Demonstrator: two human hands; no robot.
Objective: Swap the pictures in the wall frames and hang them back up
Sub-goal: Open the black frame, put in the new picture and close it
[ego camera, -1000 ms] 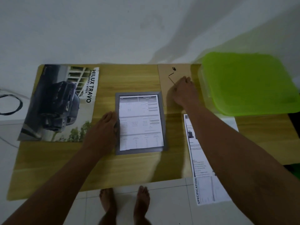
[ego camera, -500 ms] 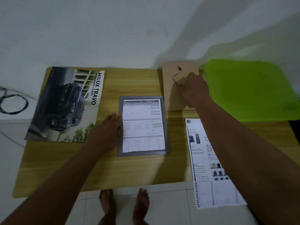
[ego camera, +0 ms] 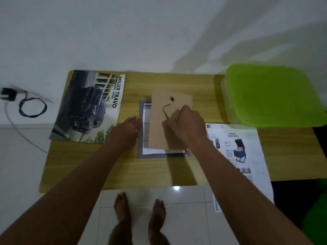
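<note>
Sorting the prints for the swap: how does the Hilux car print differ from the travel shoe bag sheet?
The Hilux car print is mostly a dark photo; the travel shoe bag sheet is mostly white with small pictures and text. The car print lies left of the grey frame, on the table; the shoe bag sheet lies right of it and overhangs the table's near edge. Both lie loose outside the frame.

Backing board over frame, brochure left, box right.
</note>
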